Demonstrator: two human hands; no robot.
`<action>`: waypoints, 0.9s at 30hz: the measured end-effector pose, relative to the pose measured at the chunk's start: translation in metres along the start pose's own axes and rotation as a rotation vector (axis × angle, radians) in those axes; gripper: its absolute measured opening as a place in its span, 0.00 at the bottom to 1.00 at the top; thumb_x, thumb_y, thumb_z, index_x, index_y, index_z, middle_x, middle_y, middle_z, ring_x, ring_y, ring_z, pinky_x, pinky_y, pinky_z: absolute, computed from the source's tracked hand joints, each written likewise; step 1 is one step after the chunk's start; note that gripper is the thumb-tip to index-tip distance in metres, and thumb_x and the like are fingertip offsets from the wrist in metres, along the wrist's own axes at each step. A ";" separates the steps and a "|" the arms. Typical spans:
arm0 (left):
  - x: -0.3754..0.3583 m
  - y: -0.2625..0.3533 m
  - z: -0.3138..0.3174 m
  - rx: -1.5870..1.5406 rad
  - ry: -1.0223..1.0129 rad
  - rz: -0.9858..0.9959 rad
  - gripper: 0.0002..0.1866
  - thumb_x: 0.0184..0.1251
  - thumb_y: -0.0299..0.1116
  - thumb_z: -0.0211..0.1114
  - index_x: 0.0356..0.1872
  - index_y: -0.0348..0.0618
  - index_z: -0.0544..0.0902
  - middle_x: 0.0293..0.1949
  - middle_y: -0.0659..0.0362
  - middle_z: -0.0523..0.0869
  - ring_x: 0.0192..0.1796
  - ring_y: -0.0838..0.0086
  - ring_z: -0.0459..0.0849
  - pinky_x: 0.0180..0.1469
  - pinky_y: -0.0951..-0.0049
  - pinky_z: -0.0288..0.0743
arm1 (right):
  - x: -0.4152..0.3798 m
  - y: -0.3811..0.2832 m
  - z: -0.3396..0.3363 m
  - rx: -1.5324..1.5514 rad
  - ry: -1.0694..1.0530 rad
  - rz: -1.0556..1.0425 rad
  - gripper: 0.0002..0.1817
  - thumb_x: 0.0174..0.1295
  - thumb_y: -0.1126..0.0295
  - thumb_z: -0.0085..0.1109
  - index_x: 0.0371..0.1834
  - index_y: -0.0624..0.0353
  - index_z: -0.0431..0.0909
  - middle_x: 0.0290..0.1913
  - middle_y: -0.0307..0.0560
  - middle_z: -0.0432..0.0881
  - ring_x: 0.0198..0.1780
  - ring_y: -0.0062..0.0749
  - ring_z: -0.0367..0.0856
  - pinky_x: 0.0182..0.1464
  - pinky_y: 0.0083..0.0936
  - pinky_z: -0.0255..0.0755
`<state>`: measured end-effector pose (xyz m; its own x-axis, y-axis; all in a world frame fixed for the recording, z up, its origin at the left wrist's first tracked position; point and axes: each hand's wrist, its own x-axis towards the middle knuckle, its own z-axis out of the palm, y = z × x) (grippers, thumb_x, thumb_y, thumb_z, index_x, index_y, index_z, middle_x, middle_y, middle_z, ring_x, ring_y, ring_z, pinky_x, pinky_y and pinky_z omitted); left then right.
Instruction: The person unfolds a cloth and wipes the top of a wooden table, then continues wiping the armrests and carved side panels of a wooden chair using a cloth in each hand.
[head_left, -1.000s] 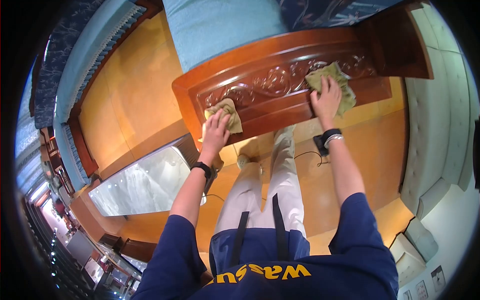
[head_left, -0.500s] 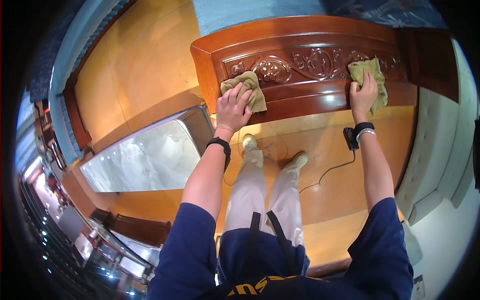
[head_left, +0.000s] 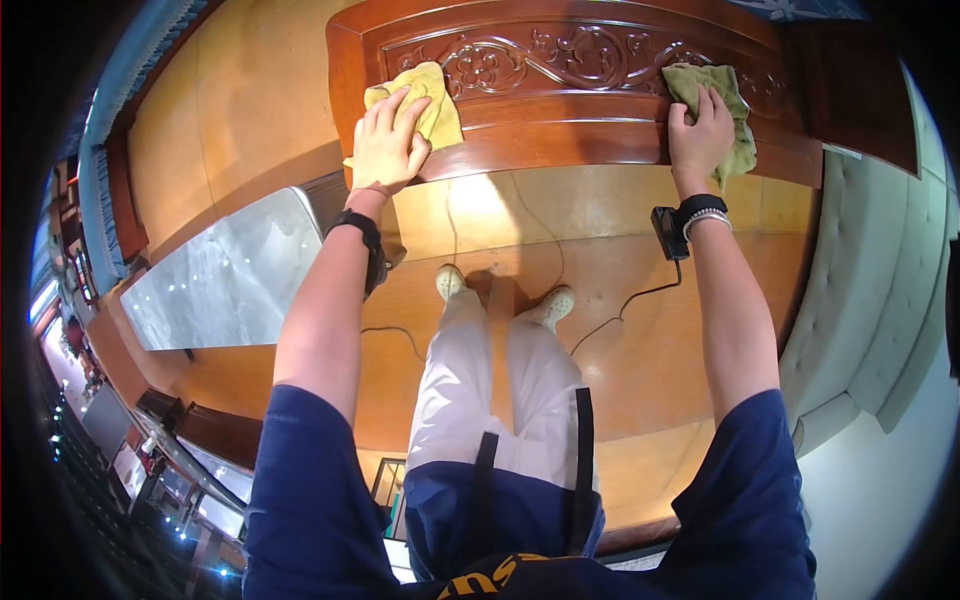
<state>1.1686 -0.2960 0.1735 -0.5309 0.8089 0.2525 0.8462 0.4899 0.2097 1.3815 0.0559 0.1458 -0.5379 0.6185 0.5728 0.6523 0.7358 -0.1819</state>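
My left hand [head_left: 390, 142] presses a yellow cloth [head_left: 437, 112] against the left end of a reddish-brown carved wooden panel [head_left: 570, 145], fingers bent over the fabric. Near the panel's right end, my right hand [head_left: 702, 140] holds a darker, olive-green cloth [head_left: 742, 158] bunched under its fingers. Between the two cloths runs a raised relief of flowers and scrolls [head_left: 590, 58]. Both palms hide part of the cloths. A dark band is on each wrist, and a small black device [head_left: 670, 233] with a cable hangs beside the right one.
Below the panel, cables [head_left: 625, 305] lie on the wooden floor [head_left: 650, 350] around my feet. A marble-topped table [head_left: 230, 275] stands at left. Pale tufted upholstery [head_left: 865, 270] lines the right side. A dark wooden post [head_left: 850, 90] adjoins the panel's right end.
My left hand and its cloth have shifted left along the panel, widening the gap between my hands. The view has tilted, so the panel sits higher. Both hands keep their cloths.
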 end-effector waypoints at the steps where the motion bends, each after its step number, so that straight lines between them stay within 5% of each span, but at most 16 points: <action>1: 0.000 -0.001 0.000 0.003 0.004 0.008 0.25 0.52 0.33 0.56 0.56 0.55 0.74 0.59 0.55 0.71 0.59 0.57 0.69 0.59 0.58 0.63 | 0.002 0.001 0.002 0.004 0.010 0.003 0.19 0.48 0.62 0.57 0.44 0.51 0.82 0.51 0.46 0.79 0.53 0.41 0.75 0.55 0.38 0.66; 8: 0.001 0.001 0.001 0.010 0.119 0.053 0.23 0.53 0.34 0.57 0.54 0.54 0.77 0.55 0.53 0.75 0.56 0.57 0.72 0.58 0.58 0.65 | 0.002 0.015 0.002 0.076 0.097 -0.001 0.16 0.49 0.61 0.56 0.40 0.53 0.84 0.45 0.46 0.83 0.49 0.41 0.78 0.53 0.38 0.67; 12: 0.001 0.000 0.007 0.034 0.207 0.106 0.21 0.54 0.34 0.58 0.52 0.53 0.78 0.52 0.52 0.76 0.52 0.56 0.74 0.54 0.56 0.68 | 0.003 0.024 0.003 -0.047 0.155 0.270 0.22 0.50 0.51 0.54 0.41 0.52 0.83 0.41 0.52 0.84 0.46 0.46 0.80 0.52 0.40 0.69; 14: 0.004 -0.013 0.009 0.001 0.223 0.203 0.20 0.54 0.33 0.57 0.51 0.50 0.78 0.53 0.53 0.77 0.51 0.57 0.73 0.53 0.58 0.66 | 0.009 0.021 -0.007 0.041 -0.004 0.317 0.24 0.50 0.47 0.53 0.45 0.48 0.83 0.43 0.55 0.83 0.47 0.48 0.80 0.51 0.41 0.69; 16: 0.000 -0.023 0.015 0.057 0.355 0.265 0.19 0.56 0.30 0.58 0.51 0.45 0.79 0.47 0.52 0.80 0.50 0.57 0.76 0.56 0.64 0.66 | 0.018 0.038 0.000 -0.088 -0.066 0.152 0.30 0.55 0.41 0.50 0.52 0.51 0.80 0.48 0.55 0.81 0.54 0.46 0.77 0.56 0.35 0.68; 18: 0.006 -0.014 0.017 0.225 0.618 0.376 0.12 0.63 0.33 0.57 0.42 0.38 0.82 0.32 0.58 0.85 0.33 0.77 0.80 0.38 0.76 0.75 | 0.032 0.067 0.010 -0.004 -0.042 0.062 0.29 0.57 0.42 0.50 0.51 0.51 0.79 0.43 0.56 0.82 0.48 0.47 0.79 0.51 0.36 0.70; 19: -0.003 0.014 0.017 0.020 0.600 0.227 0.11 0.60 0.30 0.58 0.41 0.36 0.81 0.31 0.60 0.84 0.33 0.78 0.79 0.37 0.77 0.74 | 0.029 0.057 0.008 -0.001 -0.036 0.055 0.29 0.57 0.42 0.50 0.51 0.51 0.79 0.43 0.56 0.82 0.48 0.47 0.79 0.51 0.36 0.70; 20: -0.019 0.038 0.015 -0.186 0.574 0.077 0.11 0.57 0.28 0.58 0.40 0.35 0.81 0.29 0.61 0.84 0.32 0.80 0.79 0.37 0.78 0.73 | 0.020 0.039 -0.002 0.025 -0.060 0.025 0.26 0.54 0.49 0.55 0.50 0.54 0.80 0.45 0.54 0.83 0.45 0.46 0.80 0.48 0.37 0.72; 22: -0.029 0.026 0.007 -0.085 0.496 0.064 0.11 0.58 0.28 0.57 0.39 0.34 0.81 0.28 0.60 0.83 0.32 0.81 0.78 0.37 0.80 0.71 | -0.007 0.003 -0.021 0.074 -0.084 -0.021 0.21 0.49 0.63 0.66 0.47 0.59 0.83 0.49 0.49 0.83 0.37 0.44 0.81 0.40 0.38 0.76; 23: -0.026 0.024 0.022 -0.346 0.716 0.032 0.11 0.59 0.28 0.57 0.39 0.32 0.80 0.29 0.60 0.84 0.32 0.82 0.78 0.37 0.81 0.71 | -0.030 -0.017 -0.024 0.124 0.062 -0.072 0.18 0.48 0.64 0.66 0.42 0.61 0.83 0.45 0.48 0.84 0.35 0.41 0.81 0.39 0.35 0.76; 24: -0.043 0.020 0.018 -0.115 0.686 0.196 0.10 0.60 0.26 0.56 0.39 0.31 0.80 0.31 0.59 0.84 0.34 0.81 0.78 0.39 0.82 0.71 | -0.051 -0.033 -0.019 0.176 0.220 -0.132 0.15 0.47 0.66 0.67 0.37 0.62 0.84 0.42 0.47 0.85 0.34 0.39 0.81 0.38 0.32 0.76; 26: -0.038 0.000 0.053 -0.393 1.067 0.303 0.11 0.60 0.24 0.56 0.42 0.31 0.79 0.36 0.57 0.84 0.38 0.77 0.79 0.44 0.80 0.71 | -0.063 -0.040 0.010 0.255 0.397 -0.176 0.17 0.51 0.61 0.63 0.42 0.57 0.82 0.42 0.49 0.84 0.38 0.41 0.80 0.41 0.33 0.73; 27: -0.046 0.004 0.059 -0.392 1.087 0.318 0.11 0.60 0.24 0.56 0.42 0.31 0.79 0.36 0.57 0.84 0.38 0.77 0.79 0.44 0.80 0.71 | -0.071 -0.042 0.026 0.328 0.505 -0.209 0.19 0.54 0.56 0.59 0.47 0.52 0.81 0.42 0.51 0.82 0.42 0.42 0.79 0.45 0.35 0.70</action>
<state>1.1992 -0.3120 0.1067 -0.2214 0.0851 0.9715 0.9751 0.0327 0.2193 1.3784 -0.0123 0.0922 -0.2657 0.3052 0.9145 0.3202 0.9227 -0.2149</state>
